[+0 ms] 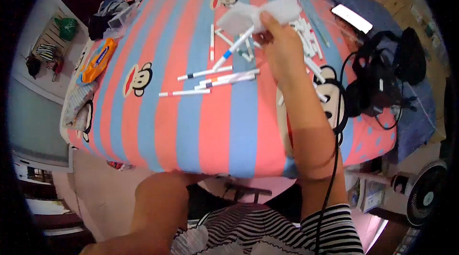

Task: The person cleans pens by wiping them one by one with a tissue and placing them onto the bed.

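My right hand (277, 40) reaches over the bed, its fingers closed on a thin white sheet like a tissue (283, 10) that spreads to both sides of the thumb. A white marker with a blue band (234, 48) slants down from the tissue, its upper end against it; I cannot tell whether the fingers grip it too. Several white markers (224, 80) with coloured bands lie left of and below the hand. More markers (311, 40) are bunched to its right, partly behind the wrist. My left hand is out of view.
A striped bedsheet (244, 135) with monkey faces covers the bed. An orange packet (98, 61) lies at the left edge. To the right are a white case (352, 18), a black bag (382, 73) and a fan (428, 195). A black cable (336, 159) crosses my forearm.
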### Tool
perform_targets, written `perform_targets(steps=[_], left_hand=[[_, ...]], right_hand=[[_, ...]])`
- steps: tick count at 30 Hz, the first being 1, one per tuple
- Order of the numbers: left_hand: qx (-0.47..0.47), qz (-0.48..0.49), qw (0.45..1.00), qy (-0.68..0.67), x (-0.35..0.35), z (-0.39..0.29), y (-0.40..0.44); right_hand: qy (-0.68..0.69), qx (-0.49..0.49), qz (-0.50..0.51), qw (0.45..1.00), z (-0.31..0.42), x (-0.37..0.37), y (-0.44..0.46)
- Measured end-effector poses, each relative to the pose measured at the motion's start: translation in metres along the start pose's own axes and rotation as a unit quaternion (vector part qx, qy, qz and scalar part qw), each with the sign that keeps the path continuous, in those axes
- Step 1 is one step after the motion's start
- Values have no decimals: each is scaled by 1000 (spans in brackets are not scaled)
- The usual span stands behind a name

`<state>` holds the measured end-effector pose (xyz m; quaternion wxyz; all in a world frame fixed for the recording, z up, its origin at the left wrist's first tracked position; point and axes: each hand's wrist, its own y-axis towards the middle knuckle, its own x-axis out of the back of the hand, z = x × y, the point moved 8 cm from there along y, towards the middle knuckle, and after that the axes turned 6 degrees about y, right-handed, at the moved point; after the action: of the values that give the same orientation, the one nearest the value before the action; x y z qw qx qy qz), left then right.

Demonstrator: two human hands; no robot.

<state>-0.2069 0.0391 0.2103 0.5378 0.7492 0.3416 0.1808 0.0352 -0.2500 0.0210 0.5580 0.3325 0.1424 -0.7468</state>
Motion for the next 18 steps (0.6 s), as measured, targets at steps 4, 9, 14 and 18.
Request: perform_targets(steps=[4,9,14,18], left_hand=[[22,-2,1000,12,19,28,-14],[197,-5,969,150,39,128,-23],[362,-11,834,416,83,237,-43],[443,19,793,417,101,289,-65]], right_hand=[[-10,-15,-3,1000,-4,1,1],[17,-22,-1,1000,-4,-1,0],[36,9,15,999,0,-3,0],[66,26,11,997,6,-2,0]])
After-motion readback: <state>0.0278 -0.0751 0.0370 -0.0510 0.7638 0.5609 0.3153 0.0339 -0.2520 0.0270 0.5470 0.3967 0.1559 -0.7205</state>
